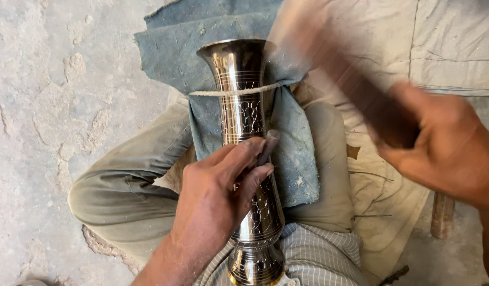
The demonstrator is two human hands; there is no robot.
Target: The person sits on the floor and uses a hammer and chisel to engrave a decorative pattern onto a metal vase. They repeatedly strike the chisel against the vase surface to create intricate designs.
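**brasswatcher:** So the whole scene hangs around that tall metal vase [247, 159]. It lies lengthwise across the person's lap, flared mouth pointing away from them, foot down by the striped shirt [318, 254]. Under it there's a blue-grey cloth [297, 153] draped over the legs, and a thin cord [228, 92] crosses the vase's neck just below the mouth.

**dentfixer:** What are the hands doing?

**brasswatcher:** The left hand [223, 196] rests on the vase's middle, fingers curled narrow around a small dark punch-like tool [270, 145] whose tip sits against the patterned surface. The right hand [451, 153] is off to the right of the vase, well apart from it, closed tight on a dark handle [371, 100]. That one is badly blurred, so its head end can't be made out.

**dentfixer:** And around it?

**brasswatcher:** Rough concrete floor [54, 106] to the left of the vase, a pale sheet [445, 47] spread to its right, behind the blurred handle. A wooden peg [442, 214] shows below the right hand.
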